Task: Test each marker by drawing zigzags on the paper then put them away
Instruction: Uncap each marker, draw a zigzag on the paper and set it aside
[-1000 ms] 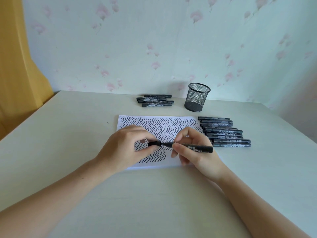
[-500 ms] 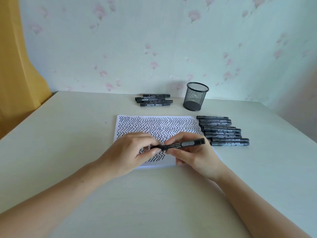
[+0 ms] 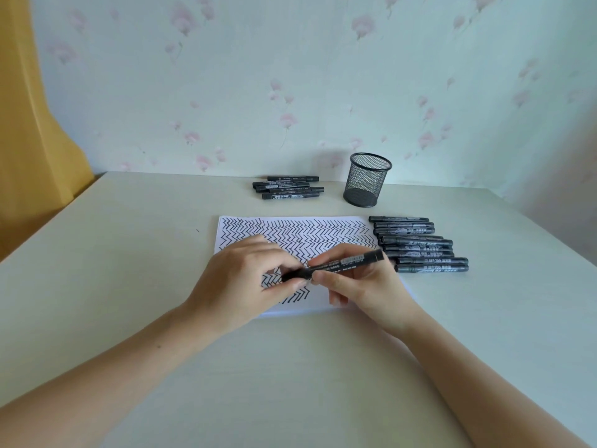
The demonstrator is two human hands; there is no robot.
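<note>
Black marker (image 3: 336, 265) held level over paper (image 3: 290, 231), both hands on it. Left hand (image 3: 245, 279) pinches cap end; right hand (image 3: 358, 286) grips barrel, fingers curled round it — likely cap being pushed on or pulled off; cannot tell which. Paper beneath almost filled with zigzags, little blank space left at near edge. Row of markers (image 3: 420, 245) just right of paper, within reach. Smaller marker pile (image 3: 289, 188) at back, beside mesh pen cup (image 3: 368, 181) — probably for putting away.

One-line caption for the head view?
Both hands, left hand and right hand, grip a black marker over the zigzag-filled paper.
</note>
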